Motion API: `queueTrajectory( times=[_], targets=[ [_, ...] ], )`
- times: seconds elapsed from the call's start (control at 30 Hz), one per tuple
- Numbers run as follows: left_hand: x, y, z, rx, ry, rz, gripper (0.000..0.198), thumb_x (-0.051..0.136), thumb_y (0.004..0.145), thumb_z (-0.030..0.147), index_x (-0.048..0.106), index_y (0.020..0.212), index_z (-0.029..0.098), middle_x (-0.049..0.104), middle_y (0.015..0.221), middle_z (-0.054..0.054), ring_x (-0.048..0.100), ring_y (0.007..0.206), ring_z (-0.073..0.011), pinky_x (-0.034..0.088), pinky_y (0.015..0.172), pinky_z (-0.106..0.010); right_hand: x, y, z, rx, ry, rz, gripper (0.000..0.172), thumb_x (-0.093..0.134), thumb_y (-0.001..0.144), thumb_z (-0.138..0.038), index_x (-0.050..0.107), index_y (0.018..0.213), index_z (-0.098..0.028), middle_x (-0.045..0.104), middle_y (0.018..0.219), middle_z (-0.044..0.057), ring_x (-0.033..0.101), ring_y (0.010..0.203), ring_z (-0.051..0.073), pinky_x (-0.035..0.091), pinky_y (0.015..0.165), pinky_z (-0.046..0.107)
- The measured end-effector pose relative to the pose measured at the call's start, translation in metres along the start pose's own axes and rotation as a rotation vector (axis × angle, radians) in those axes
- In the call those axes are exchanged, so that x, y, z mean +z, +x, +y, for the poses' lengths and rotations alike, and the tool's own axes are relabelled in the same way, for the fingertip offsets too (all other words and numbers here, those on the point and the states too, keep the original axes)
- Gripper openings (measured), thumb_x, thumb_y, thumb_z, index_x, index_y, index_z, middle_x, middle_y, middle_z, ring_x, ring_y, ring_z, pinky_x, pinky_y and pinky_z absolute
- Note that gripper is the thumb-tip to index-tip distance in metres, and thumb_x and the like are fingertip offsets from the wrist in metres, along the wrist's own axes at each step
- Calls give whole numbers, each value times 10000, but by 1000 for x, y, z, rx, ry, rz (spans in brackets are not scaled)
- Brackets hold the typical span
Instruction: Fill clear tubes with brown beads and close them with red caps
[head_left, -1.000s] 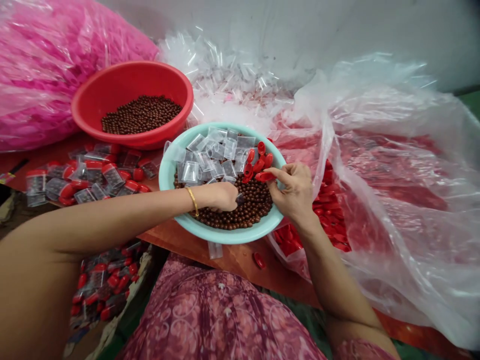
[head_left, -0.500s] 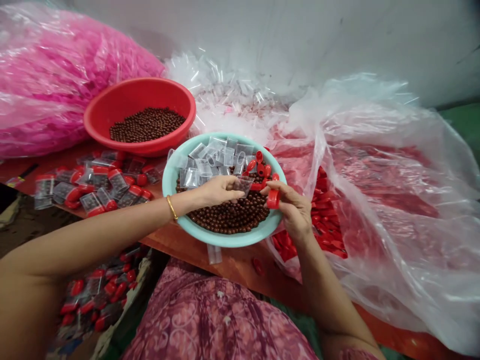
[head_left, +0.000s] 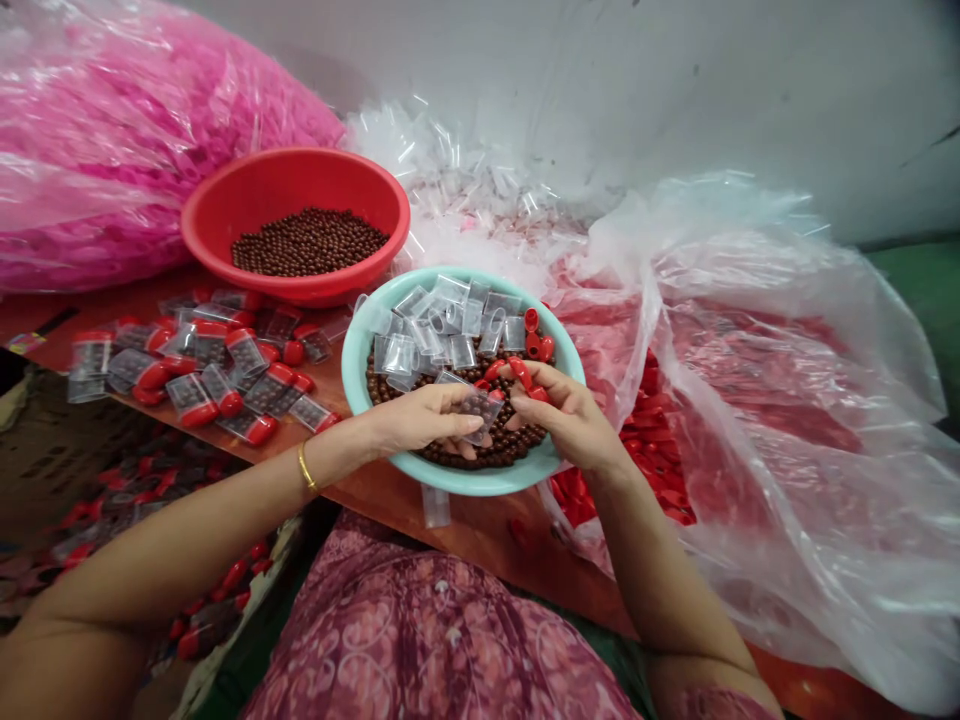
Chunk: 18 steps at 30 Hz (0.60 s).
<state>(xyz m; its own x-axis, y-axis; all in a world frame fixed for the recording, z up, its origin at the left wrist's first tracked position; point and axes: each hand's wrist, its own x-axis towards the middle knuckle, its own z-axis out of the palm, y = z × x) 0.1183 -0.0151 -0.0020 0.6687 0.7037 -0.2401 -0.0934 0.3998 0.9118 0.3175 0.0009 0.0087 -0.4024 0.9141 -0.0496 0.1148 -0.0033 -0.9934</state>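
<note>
A teal bowl (head_left: 352, 370) sits in front of me on a brown board, holding brown beads (head_left: 510, 445), clear plastic tubes (head_left: 442, 325) and a few red caps (head_left: 536, 345). My left hand (head_left: 416, 420) pinches a clear tube filled with beads (head_left: 480, 405) over the bowl. My right hand (head_left: 570, 415) meets it from the right, fingers closed on a red cap (head_left: 520, 370) at the tube's end.
A red bowl (head_left: 225, 215) of brown beads stands behind. Several filled, red-capped tubes (head_left: 217, 385) lie left of the teal bowl and below the board. A pink bag (head_left: 97, 140), a heap of clear tubes (head_left: 465, 190) and a clear bag of red caps (head_left: 720, 340) surround them.
My left hand rose from the beads with a filled tube. My right hand picked a red cap from the bowl and brought it to the tube.
</note>
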Motion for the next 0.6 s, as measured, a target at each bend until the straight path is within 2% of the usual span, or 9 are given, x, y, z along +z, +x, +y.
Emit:
queueTrajectory(
  times=[0.1, 0.27, 0.43, 0.53, 0.6],
  targets=[
    [-2, -2, 1, 41, -14, -11, 279, 677, 753, 306, 547, 926, 128, 612, 805, -20, 593, 712, -104, 516, 660, -247, 0, 10, -5, -47, -70, -123, 311, 737, 690, -409, 653, 887, -184, 631, 769, -1, 557, 625, 103, 485, 607, 239],
    [-6, -5, -1, 25, 25, -46, 272, 662, 769, 316, 523, 910, 130, 607, 783, 2, 577, 595, -66, 478, 582, -199, -1, 19, -11, -130, -179, -299, 211, 706, 731, -341, 650, 836, -168, 624, 724, 5, 558, 652, 119, 461, 626, 251],
    [-6, -5, -4, 60, 7, -26, 231, 623, 792, 299, 510, 893, 126, 604, 791, -4, 579, 573, -60, 466, 567, -195, 0, 20, -11, -113, -173, -282, 204, 718, 713, -304, 564, 755, -178, 543, 639, -36, 479, 571, 80, 422, 564, 215],
    [-4, -5, -2, 84, -12, -9, 209, 623, 784, 265, 513, 895, 126, 590, 774, 1, 569, 599, -66, 471, 569, -199, 3, 19, -9, -44, -100, -243, 228, 707, 708, -318, 576, 835, -182, 538, 667, -37, 468, 569, 75, 425, 543, 205],
    [-1, -5, 0, 111, -36, 47, 203, 622, 778, 238, 518, 913, 127, 586, 774, 2, 561, 638, -71, 479, 592, -204, 6, 20, -5, 31, 39, -185, 252, 650, 734, -363, 569, 901, -193, 488, 608, -61, 418, 493, 70, 431, 483, 207]
  ],
)
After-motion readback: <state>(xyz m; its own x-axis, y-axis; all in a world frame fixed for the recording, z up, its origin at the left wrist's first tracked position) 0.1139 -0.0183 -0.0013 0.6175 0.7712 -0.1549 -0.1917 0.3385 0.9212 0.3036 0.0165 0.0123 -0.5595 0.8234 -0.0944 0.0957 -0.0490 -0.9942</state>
